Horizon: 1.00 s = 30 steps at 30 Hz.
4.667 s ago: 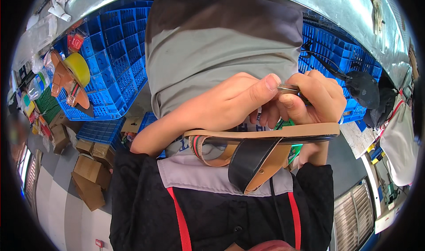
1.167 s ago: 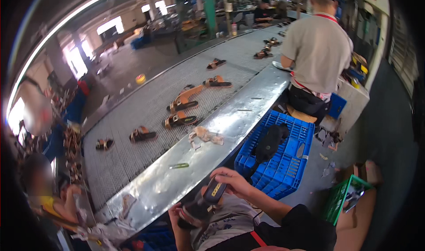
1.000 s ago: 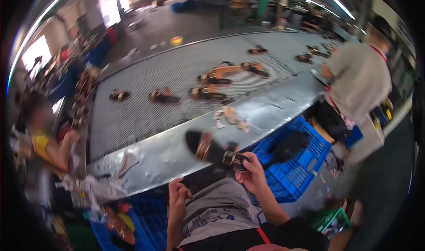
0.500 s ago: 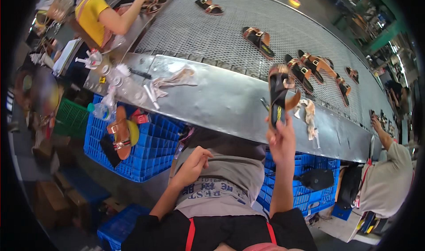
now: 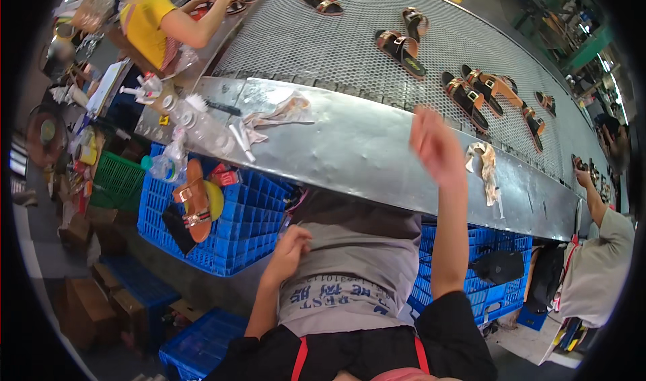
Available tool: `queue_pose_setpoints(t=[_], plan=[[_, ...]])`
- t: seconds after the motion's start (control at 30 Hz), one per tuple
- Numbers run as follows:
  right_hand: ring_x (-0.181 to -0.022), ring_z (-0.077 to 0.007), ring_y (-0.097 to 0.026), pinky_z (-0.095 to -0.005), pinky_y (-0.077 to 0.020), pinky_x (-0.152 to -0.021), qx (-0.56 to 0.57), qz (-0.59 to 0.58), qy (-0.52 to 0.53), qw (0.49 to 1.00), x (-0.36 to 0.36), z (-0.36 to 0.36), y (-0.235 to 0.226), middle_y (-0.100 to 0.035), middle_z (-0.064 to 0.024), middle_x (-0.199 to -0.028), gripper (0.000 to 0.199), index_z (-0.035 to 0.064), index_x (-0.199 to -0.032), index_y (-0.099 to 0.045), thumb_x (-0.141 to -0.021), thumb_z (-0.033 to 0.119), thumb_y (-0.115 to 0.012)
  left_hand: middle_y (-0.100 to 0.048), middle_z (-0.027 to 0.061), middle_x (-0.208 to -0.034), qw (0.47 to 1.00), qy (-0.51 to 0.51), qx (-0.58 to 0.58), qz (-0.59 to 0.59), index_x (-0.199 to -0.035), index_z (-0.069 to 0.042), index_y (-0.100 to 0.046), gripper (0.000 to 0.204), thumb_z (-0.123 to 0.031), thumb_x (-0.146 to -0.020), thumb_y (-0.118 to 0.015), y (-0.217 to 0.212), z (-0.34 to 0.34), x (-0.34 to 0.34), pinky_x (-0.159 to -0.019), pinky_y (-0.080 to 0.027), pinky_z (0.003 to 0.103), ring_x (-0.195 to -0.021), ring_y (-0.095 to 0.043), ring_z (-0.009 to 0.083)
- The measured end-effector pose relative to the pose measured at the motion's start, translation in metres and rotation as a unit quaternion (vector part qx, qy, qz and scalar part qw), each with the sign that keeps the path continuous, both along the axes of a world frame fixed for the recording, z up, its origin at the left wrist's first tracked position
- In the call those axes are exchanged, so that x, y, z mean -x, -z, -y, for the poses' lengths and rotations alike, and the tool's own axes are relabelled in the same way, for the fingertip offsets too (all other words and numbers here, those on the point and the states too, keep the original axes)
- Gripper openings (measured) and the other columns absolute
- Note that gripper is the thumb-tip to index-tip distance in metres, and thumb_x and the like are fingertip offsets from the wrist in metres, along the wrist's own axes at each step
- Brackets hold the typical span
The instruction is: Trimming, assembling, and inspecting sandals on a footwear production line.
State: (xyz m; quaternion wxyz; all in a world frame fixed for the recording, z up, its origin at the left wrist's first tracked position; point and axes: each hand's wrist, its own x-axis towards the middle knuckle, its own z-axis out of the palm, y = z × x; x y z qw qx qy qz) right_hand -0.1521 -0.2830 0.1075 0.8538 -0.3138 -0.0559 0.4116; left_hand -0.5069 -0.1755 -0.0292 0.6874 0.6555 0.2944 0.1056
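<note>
My right hand (image 5: pixel 436 147) is raised over the metal ledge (image 5: pixel 350 142) at the belt's near side. Its fingers are a little blurred by motion; they look loosely stretched, with nothing seen in them. Beyond it, a black sandal with metallic straps and a buckle (image 5: pixel 401 53) lies on the wire-mesh belt (image 5: pixel 296 51), and another dark sandal (image 5: pixel 415 23) rests just behind. Several more sandals (image 5: pixel 465 100) lie to the right, some with tan straps. My left hand (image 5: pixel 289 250) hangs before my grey apron (image 5: pixel 350 263), fingers curled, no object visible in it.
A stained rag (image 5: pixel 279 110), clear bottles (image 5: pixel 202 132) and a black-handled brush (image 5: pixel 222 106) lie on the ledge's left. Another rag (image 5: pixel 486 169) lies right. A tan sandal (image 5: pixel 195 203) sits on a blue crate (image 5: pixel 249 233). Co-workers sit far left (image 5: pixel 151 24) and right (image 5: pixel 599 273).
The sandal that my right hand held has left it; a further sandal now lies on the belt behind the nearer one. My right hand has risen slightly. The left hand stays curled.
</note>
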Motion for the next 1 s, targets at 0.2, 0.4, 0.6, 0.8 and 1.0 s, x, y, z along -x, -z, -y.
queue_pose_setpoints(t=[0.2, 0.4, 0.6, 0.8, 1.0], plan=[[-0.066, -0.0181, -0.062, -0.0284, -0.0508, -0.058, 0.217, 0.226, -0.041, 0.949, 0.102, 0.180, 0.033, -0.065, -0.0124, -0.082, 0.013, -0.0031, -0.098, -0.063, -0.085, 0.000, -0.064, -0.052, 0.0003, -0.075, 0.997, -0.017, 0.031, -0.072, -0.103, -0.005, -0.061, 0.021, -0.004, -0.101, -0.040, 0.061, -0.046, 0.037, -0.064, -0.045, 0.024, -0.068, -0.051, 0.0080], [-0.066, -0.0171, -0.059, -0.0271, -0.0494, -0.057, 0.276, 0.120, 0.201, 0.932, 0.164, 0.275, 0.042, -0.062, -0.0123, -0.081, 0.012, -0.0030, -0.098, -0.061, -0.086, -0.003, -0.057, -0.056, 0.0039, -0.073, 0.972, -0.071, -0.085, -0.208, -0.106, -0.005, -0.062, 0.016, -0.012, -0.100, -0.049, 0.142, -0.052, 0.037, -0.059, -0.044, 0.029, -0.062, -0.051, 0.0124], [-0.067, -0.0132, -0.058, -0.0242, -0.0474, -0.060, 0.410, 0.176, 0.137, 0.884, 0.113, 0.211, 0.046, -0.062, -0.0084, -0.082, 0.011, -0.0021, -0.101, -0.062, -0.092, -0.002, -0.056, -0.063, 0.0229, -0.086, 0.914, 0.028, -0.372, -0.159, -0.108, -0.002, -0.061, 0.026, -0.021, -0.097, -0.046, 0.275, -0.060, 0.113, -0.067, -0.046, 0.046, -0.073, -0.058, 0.0381], [-0.067, -0.0097, -0.055, -0.0208, -0.0446, -0.060, 0.426, 0.357, 0.165, 0.815, 0.028, 0.111, 0.036, -0.057, -0.0063, -0.079, 0.012, -0.0011, -0.106, -0.061, -0.095, 0.000, -0.054, -0.066, 0.0253, -0.085, 0.915, -0.030, -0.216, -0.340, -0.092, -0.001, -0.068, 0.034, -0.024, -0.095, -0.043, 0.233, -0.049, 0.099, -0.071, -0.046, 0.047, -0.077, -0.061, 0.0406], [-0.044, -0.0038, -0.034, -0.0179, -0.0254, -0.041, 0.422, 0.242, 0.230, 0.843, 0.004, 0.117, 0.081, -0.054, -0.0039, -0.066, 0.015, 0.0018, -0.111, -0.057, -0.099, 0.008, -0.051, -0.070, 0.0158, -0.075, 0.863, -0.125, -0.087, -0.482, -0.082, -0.005, -0.072, 0.038, -0.033, -0.094, -0.049, 0.181, 0.015, 0.099, -0.067, -0.050, 0.043, -0.074, -0.069, 0.0329]])
